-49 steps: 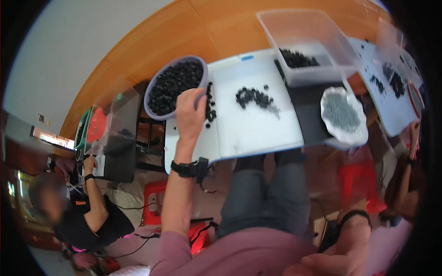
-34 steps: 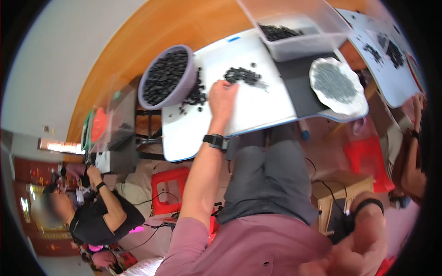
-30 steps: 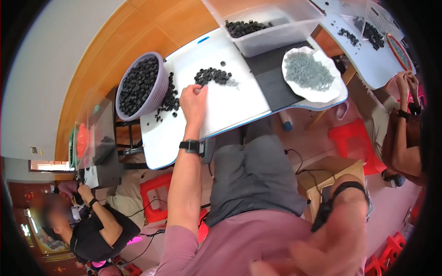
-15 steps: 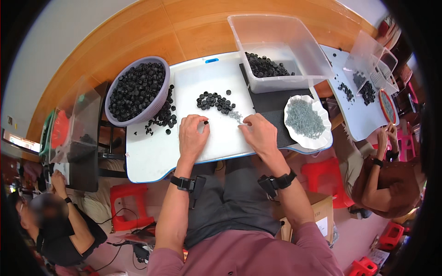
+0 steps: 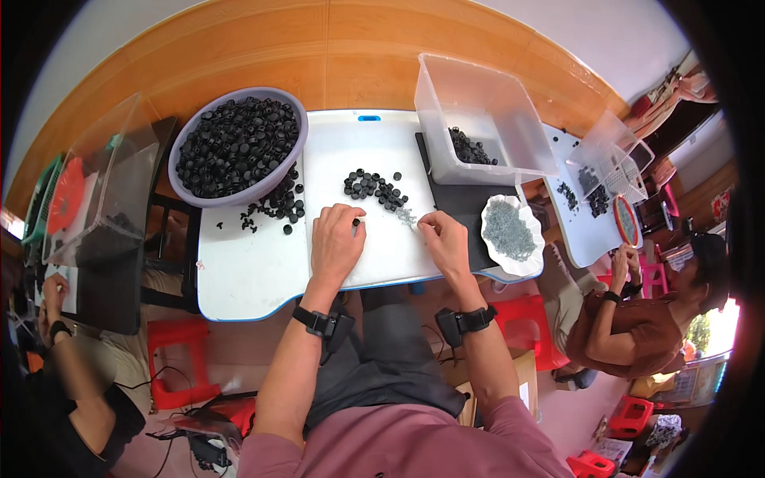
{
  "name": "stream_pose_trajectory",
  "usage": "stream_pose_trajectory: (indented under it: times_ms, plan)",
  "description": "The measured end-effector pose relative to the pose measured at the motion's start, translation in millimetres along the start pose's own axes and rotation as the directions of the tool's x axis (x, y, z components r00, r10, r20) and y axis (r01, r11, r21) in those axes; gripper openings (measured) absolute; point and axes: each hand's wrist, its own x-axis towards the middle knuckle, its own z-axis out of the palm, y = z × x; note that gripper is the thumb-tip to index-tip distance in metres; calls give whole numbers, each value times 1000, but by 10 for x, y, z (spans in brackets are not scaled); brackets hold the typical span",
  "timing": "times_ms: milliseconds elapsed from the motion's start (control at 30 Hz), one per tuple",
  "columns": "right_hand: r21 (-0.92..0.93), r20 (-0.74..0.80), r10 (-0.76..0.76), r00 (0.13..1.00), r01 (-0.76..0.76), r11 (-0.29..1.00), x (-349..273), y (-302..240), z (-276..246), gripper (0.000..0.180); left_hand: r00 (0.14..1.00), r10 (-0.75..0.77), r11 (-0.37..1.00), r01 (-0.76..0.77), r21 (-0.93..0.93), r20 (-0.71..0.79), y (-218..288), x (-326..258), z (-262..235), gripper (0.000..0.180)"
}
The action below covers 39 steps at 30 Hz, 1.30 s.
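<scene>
My left hand (image 5: 337, 245) is above the white tabletop (image 5: 382, 267), its thumb and forefinger closed on a small black part (image 5: 356, 222). To its right, my right hand (image 5: 446, 245) is pinched, its fingertips beside a little heap of thin grey pins (image 5: 406, 216). Whether a pin sits between those fingertips is too small to tell. Just beyond both hands lies a cluster of black round knobs (image 5: 366, 185), and one single black knob (image 5: 397, 176) lies apart from it.
A lilac basin (image 5: 301, 151) full of black knobs stands at left, with loose ones beside it. At right are a clear plastic bin (image 5: 510, 119), a black mat (image 5: 470, 199) and a white scalloped dish (image 5: 535, 259) of grey pins. Co-workers sit at both sides.
The whole view has turned and shifted a little. My right thumb and forefinger have come together by the heap of pins. My left hand still holds the small black part.
</scene>
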Motion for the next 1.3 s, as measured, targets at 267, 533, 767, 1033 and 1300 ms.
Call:
stream_pose_trajectory:
  times_ms: [267,533,767,1033,1300]
  plan:
    - [391,-33,135,990,-111,914,-96,70,100,12,990,-17,1000,19,15,-137,6,-50,29,26]
    - [547,29,47,998,-55,835,-77,-124,360,13,998,7,1000,-7,0,-57,-62,-67,5,21]
    - [595,46,-13,999,-17,803,-24,-123,540,16,999,41,996,-39,-86,30,20,-86,-13,20]
    - [449,40,-127,991,96,888,-41,-221,483,15,992,80,981,-61,-186,93,42,-97,-35,21]
    - [370,57,-190,980,156,916,-44,-211,492,19,990,98,981,-79,-178,100,52,-99,-29,21]
